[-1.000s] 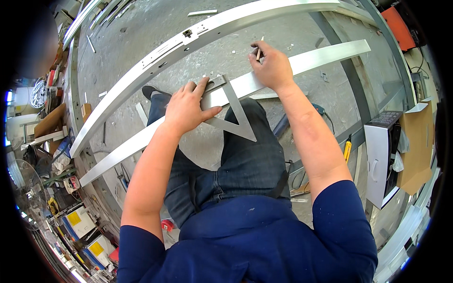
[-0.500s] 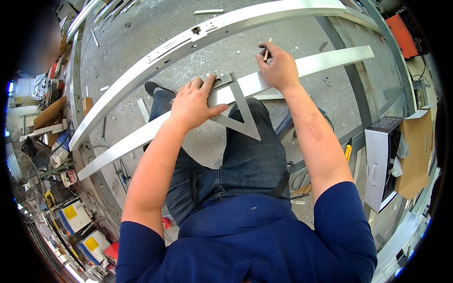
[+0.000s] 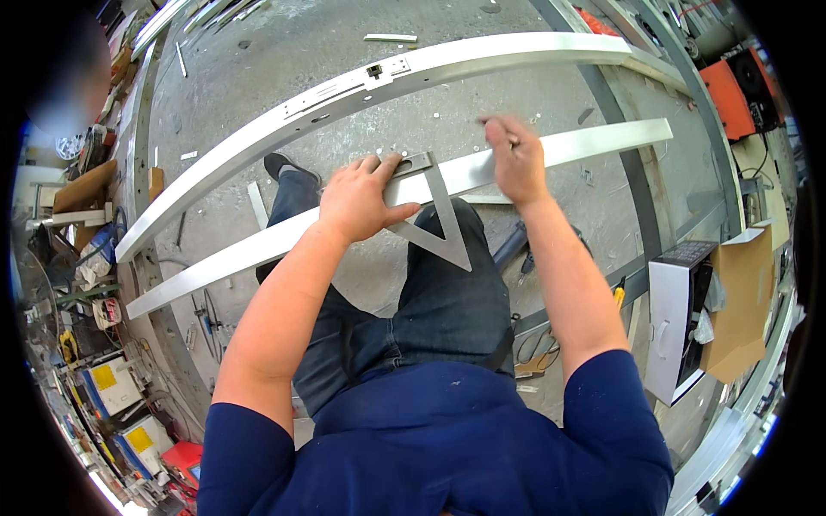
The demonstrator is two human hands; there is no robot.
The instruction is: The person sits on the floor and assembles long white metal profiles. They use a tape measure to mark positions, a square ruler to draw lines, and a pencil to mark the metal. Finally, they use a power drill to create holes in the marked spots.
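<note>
A long silvery metal bar [image 3: 585,144] lies slantwise in front of me, above my thighs. My left hand [image 3: 354,205] is wrapped over it, holding a metal triangle square [image 3: 447,215] against the bar. The square's thick edge sits along the bar's far side, and its pointed corner hangs over my right thigh. My right hand [image 3: 521,172] is closed just over the bar, to the right of the square. Between its fingers is a short pencil [image 3: 514,138], partly hidden and smeared by motion.
Beyond lies a second metal bar [image 3: 482,56] with slots and a small lock fitting. Grey steel frame beams [image 3: 641,185] run along both sides. At right are an open cardboard box [image 3: 742,305] and an orange machine [image 3: 731,99]. Tools and cases [image 3: 116,387] crowd the left.
My right hand has moved slightly down and right, turning with the pencil. My left hand still holds the square on the bar. The whole view has shifted a little.
</note>
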